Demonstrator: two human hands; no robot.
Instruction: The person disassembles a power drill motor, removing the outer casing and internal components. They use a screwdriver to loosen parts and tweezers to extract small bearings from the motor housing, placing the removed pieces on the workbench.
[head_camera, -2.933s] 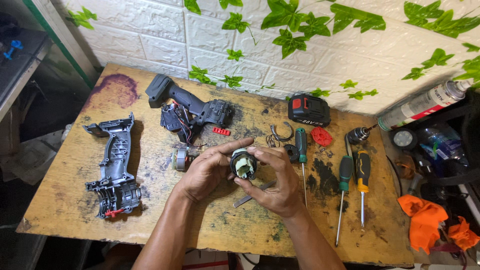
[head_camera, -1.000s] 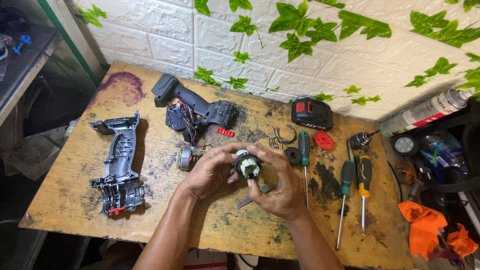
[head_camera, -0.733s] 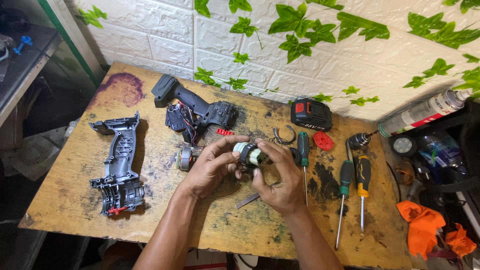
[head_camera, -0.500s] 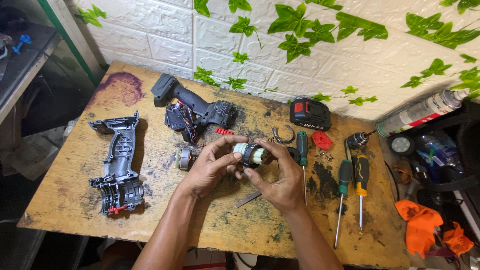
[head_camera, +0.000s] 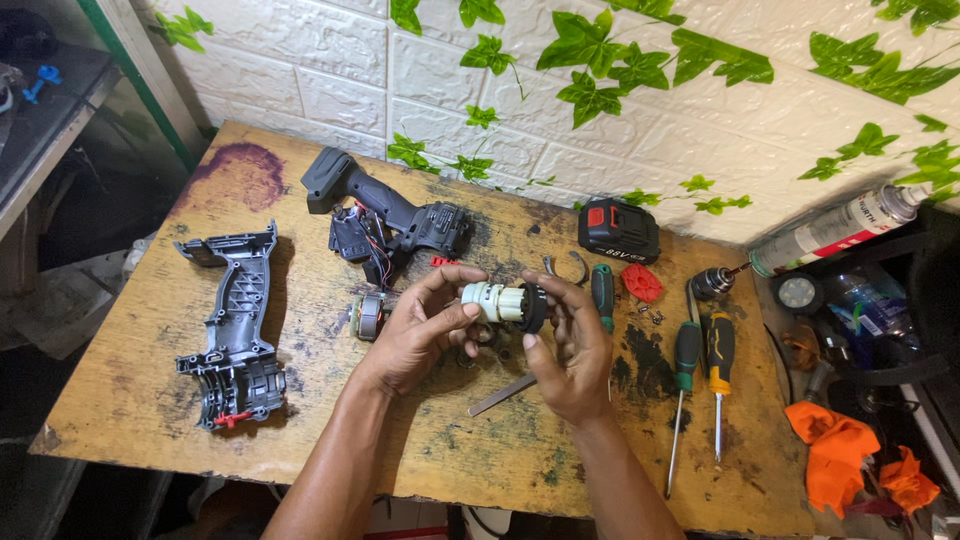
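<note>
Both hands grip the small gearbox (head_camera: 503, 302): left hand (head_camera: 425, 335) pinches its pale end, right hand (head_camera: 570, 345) the dark collar; looks dense, rigid, greasy.

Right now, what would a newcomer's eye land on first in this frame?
Probably the pale cylindrical gearbox with a black ring at one end, held above the middle of the worn wooden table between the left hand and right hand. Next, the opened dark drill body behind the hands, and its empty grey housing half lying to the left.
</note>
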